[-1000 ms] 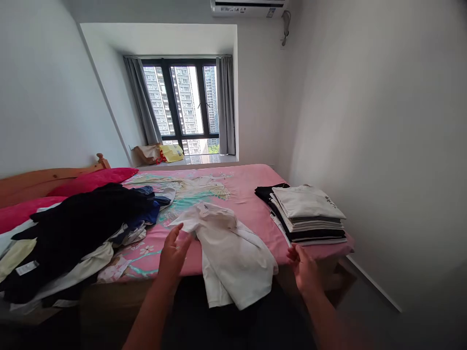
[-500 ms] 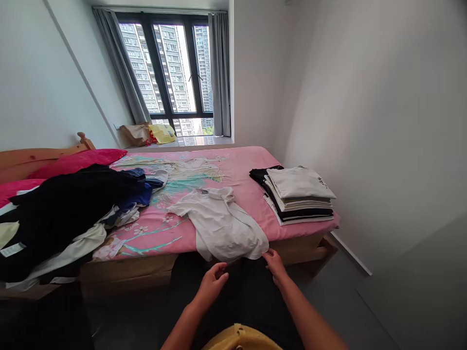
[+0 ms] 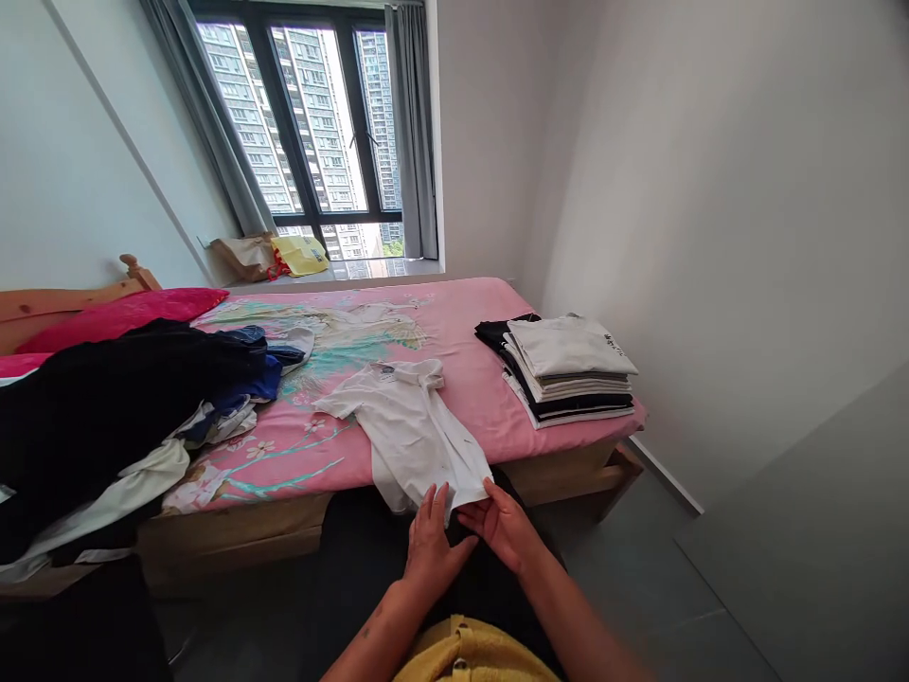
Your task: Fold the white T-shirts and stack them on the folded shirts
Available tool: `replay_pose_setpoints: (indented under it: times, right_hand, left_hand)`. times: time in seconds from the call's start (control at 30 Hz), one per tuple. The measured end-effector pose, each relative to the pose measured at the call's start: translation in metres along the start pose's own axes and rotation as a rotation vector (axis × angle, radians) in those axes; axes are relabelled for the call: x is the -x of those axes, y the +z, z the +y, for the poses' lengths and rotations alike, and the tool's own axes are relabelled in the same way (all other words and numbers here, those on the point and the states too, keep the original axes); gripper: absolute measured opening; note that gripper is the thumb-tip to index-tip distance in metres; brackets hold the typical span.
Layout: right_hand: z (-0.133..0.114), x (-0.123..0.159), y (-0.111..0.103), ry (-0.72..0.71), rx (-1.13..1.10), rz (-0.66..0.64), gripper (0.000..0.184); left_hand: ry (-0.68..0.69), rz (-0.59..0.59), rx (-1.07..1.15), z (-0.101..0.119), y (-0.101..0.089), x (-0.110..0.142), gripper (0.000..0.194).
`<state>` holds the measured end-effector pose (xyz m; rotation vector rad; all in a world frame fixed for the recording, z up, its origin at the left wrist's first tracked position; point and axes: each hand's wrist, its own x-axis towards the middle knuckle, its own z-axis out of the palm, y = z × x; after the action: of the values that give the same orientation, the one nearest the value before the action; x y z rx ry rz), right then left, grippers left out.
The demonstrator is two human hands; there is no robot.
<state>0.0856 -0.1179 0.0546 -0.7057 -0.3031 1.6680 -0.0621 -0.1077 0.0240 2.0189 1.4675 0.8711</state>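
A white T-shirt (image 3: 416, 431) lies on the pink bedsheet (image 3: 465, 322), its collar toward the window and its hem hanging over the bed's near edge. My right hand (image 3: 501, 526) pinches the hem's right corner between thumb and fingers, drawing that side inward in a fold. Close beside it, my left hand (image 3: 433, 545) rests at the hem with fingers stretched out and thumb apart. Its fingertips touch the cloth near the middle of the hem.
To the right sits a stack of folded shirts (image 3: 572, 365), white and black. Heaped at left are unfolded clothes (image 3: 134, 407), mostly black. Behind them are a red pillow (image 3: 134, 313) and the wooden headboard (image 3: 63, 308). Bags (image 3: 302, 256) stand on the window sill.
My right hand has carried the shirt's right hem corner inward to the left. My left hand has moved up onto the hem, so both hands are now close together. The view has shifted slightly right.
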Motion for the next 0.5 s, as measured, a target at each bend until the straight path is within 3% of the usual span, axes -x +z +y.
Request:
replay_pose_setpoints:
  times: [0.13,0.3,0.4,0.5]
  right_hand:
    - [-0.018,0.011,0.028,-0.085,-0.092,-0.075,0.022]
    - [-0.040,0.012,0.019,-0.213,-0.293,0.077,0.013]
    - [-0.021,0.014,0.012,-0.278,-0.310,0.138,0.015]
    - [0.018,0.019,0.018,-0.318,-0.054,0.027,0.019]
  left_hand:
    - [0.037,0.115,0.031,-0.006,-0.012,-0.023,0.040]
    - [-0.162,0.251,0.260,-0.011,-0.050,-0.033,0.030]
    - [-0.096,0.255,0.272,0.016,-0.067,-0.030,0.029]
    - [0.090,0.064,0.071,0.058,-0.072,-0.023,0.025]
